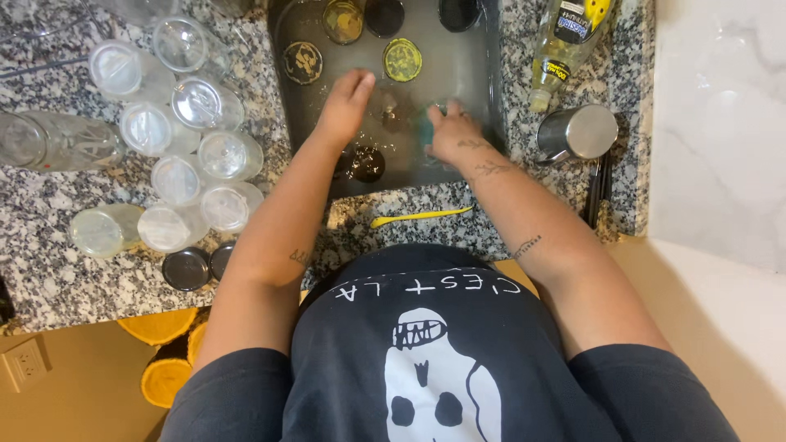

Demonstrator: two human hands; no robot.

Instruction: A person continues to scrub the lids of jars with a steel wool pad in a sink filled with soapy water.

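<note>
Both my hands are down in a dark sink (282, 90) of water. My left hand (348, 102) reaches in with fingers together, over a small round lid that is hard to make out under the water. My right hand (449, 131) grips a green sponge (424, 127) beside it. Several round jar lids float or lie in the sink, among them a yellow one (403, 59) and a dark one (303, 62). Another dark lid (367, 164) lies near the front wall.
Several clear glass jars (176, 135) lie on their sides on the granite counter to the left, with two dark lids (187, 268) near its front edge. A dish-soap bottle (565, 45) and steel cup (580, 133) stand right of the sink. A yellow tool (422, 216) lies along the sink's front edge.
</note>
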